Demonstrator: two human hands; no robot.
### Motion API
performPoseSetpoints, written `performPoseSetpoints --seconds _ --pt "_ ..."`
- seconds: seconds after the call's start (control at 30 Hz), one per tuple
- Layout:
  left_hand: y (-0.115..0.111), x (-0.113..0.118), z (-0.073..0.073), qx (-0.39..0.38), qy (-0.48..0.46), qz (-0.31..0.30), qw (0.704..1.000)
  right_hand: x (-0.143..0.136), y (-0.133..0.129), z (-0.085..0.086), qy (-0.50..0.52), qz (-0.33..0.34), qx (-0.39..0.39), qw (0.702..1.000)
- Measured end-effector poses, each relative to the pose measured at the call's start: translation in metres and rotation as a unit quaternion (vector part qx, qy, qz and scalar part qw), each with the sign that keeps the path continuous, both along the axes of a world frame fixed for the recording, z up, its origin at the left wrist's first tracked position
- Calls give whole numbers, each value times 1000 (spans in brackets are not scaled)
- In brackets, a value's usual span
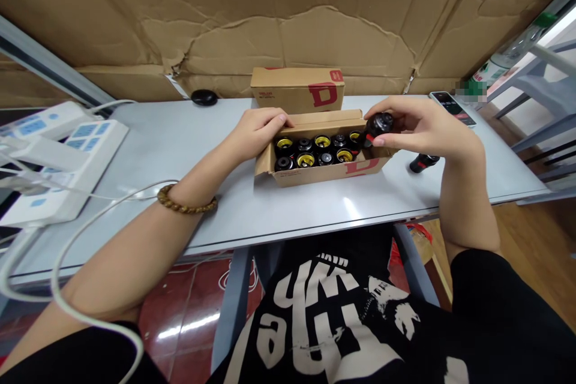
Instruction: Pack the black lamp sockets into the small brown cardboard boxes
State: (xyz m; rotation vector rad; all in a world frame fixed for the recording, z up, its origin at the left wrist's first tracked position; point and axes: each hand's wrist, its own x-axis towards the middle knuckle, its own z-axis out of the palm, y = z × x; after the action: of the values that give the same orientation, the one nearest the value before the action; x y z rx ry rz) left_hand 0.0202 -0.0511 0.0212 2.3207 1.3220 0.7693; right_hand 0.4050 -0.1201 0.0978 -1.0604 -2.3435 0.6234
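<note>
An open cardboard box [315,176] stands on the table, holding two rows of black cylindrical pieces, some with yellow ringed ends up [323,142] and others with black ends up [326,159]. At the box's back left corner, my left hand [261,132] grips the rim, its fingers partly hidden. My right hand [416,126] pinches one black cylindrical piece with a red band [378,126] over the box's right end. A similar black piece with a red band [423,163] lies on the table under my right wrist.
Behind the open box is a closed cardboard box [288,89] with a red D. White power strips [67,174] with cables crowd the left. A black oval object [204,97] sits at the back; a phone [452,108] and plastic bottle [508,60] are at right.
</note>
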Motion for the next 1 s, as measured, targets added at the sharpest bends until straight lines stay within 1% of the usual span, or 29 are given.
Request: performPoseSetpoints --seconds 0.1,0.2,0.4,0.53,0.77,0.9,1.0 --pt "0 0 0 5 7 6 1000 -1 2 2 -43 11 -18 999" --pt "0 0 0 5 9 8 1000 -2 2 1 -85 21 -12 996" --pt "-1 0 0 2 2 1 1000 -4 -5 -1 -105 -1 -62 993" --pt "0 0 0 4 8 12 1000 -8 -8 -1 -109 -2 -84 990" --pt "1 0 -2 2 -1 4 1000 -21 -6 -4 -126 -10 -57 990" --pt "2 0 -3 3 -6 1 1000 -22 -5 -6 -130 -11 -62 989" --pt "2 0 -3 -1 -13 -7 1000 -22 -7 -5 -132 -15 -47 990"
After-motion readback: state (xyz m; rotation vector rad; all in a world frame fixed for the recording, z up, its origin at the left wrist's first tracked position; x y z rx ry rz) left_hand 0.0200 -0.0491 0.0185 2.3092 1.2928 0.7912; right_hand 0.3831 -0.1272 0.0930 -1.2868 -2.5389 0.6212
